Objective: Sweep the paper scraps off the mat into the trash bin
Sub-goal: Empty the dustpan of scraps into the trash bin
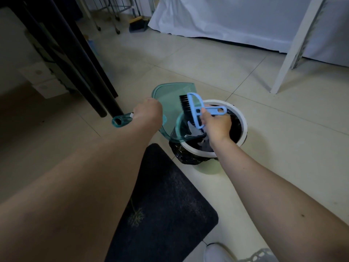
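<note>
Our left hand point(148, 112) grips the tilted dustpan point(170, 108), its lip over the trash bin point(239, 118) — our right hand point(217, 125), pinching the brush point(194, 108), sits directly above.

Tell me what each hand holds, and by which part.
Left hand grips the teal dustpan by its handle; right hand holds the blue brush by its handle, over the trash bin.

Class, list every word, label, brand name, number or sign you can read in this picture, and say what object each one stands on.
None can be read.
The white tag on the dustpan handle, by the left hand: too small and blurred.
The mat bears a pale plant-like motif, no lettering.
The brush, the right hand and the trash bin show no print.
</note>
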